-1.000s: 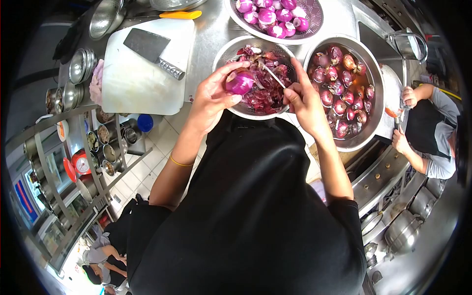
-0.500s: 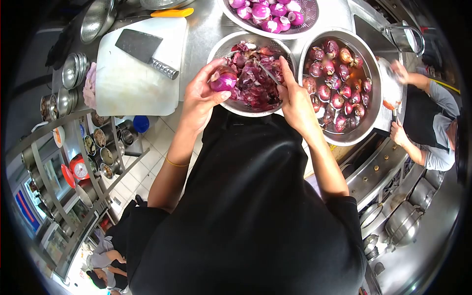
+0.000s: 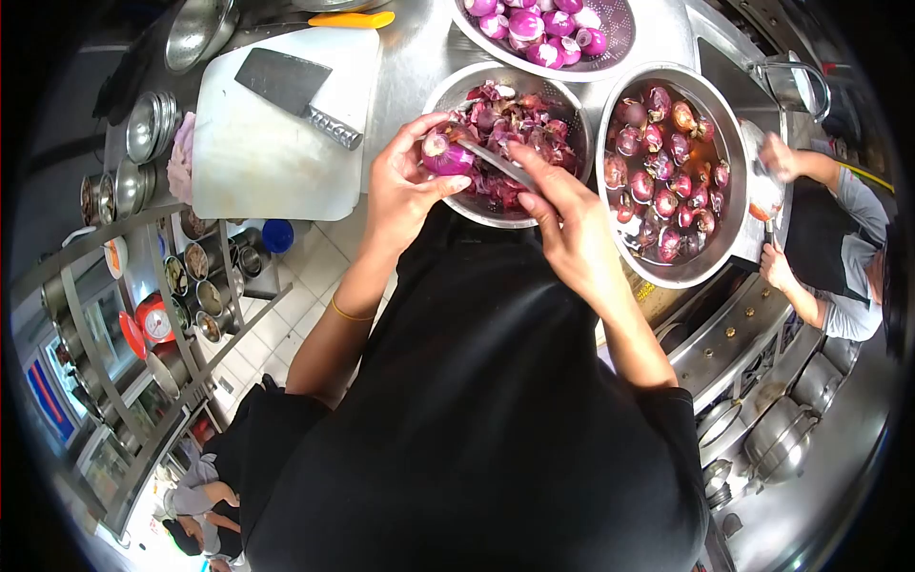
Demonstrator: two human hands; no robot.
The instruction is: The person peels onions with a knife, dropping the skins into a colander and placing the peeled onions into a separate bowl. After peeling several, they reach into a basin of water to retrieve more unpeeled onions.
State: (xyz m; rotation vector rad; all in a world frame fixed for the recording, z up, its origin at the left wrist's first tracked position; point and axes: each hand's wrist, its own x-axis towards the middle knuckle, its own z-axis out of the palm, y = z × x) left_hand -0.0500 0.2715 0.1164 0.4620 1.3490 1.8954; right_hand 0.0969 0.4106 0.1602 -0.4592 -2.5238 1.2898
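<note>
My left hand [image 3: 408, 181] is closed around a red onion [image 3: 446, 155], held over the near left rim of a metal colander [image 3: 441, 95]. In my right hand [image 3: 572, 219] is a small knife [image 3: 499, 165], its blade pointing left with the tip against the top of the onion. Loose purple onion skins [image 3: 519, 124] fill much of the colander below. To the right, a large steel bowl [image 3: 740, 191] holds several unpeeled red onions [image 3: 667, 203] in brownish water. Behind, peeled onions [image 3: 534, 29] lie in another perforated bowl [image 3: 621, 48].
A cleaver [image 3: 283, 81] rests on a white cutting board [image 3: 276, 172] at the left, near a yellow-handled tool [image 3: 353, 19]. Metal bowls [image 3: 145, 129] stand beside it. At the right, a co-worker [image 3: 839, 229] handles a pan. A rack [image 3: 162, 248] stands at lower left.
My right hand has swung the knife leftward from over the skins to the onion. My left hand has turned the onion so its end faces up. The view has shifted slightly.
</note>
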